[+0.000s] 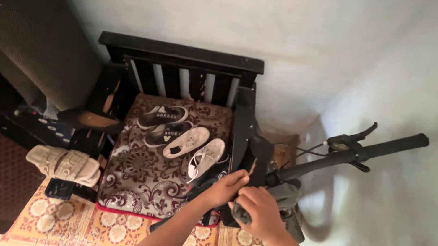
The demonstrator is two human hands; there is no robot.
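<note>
My right hand (258,211) is wrapped around the near grip of a black bicycle handlebar (354,155) that runs up to the right. My left hand (226,188) reaches across beside it, its fingers closed on a dark part at the handlebar's near end; what exactly it pinches is hidden. The far grip and a brake lever (362,132) stick out toward the white wall. Both forearms come up from the bottom of the view.
A dark wooden chair (182,53) with a patterned maroon cushion (138,178) stands against the wall, holding two dark sneakers (163,117) and two pale sneakers (196,150). Beige sandals (64,164) rest on a dark piece at left. Patterned floor tiles (116,231) lie below.
</note>
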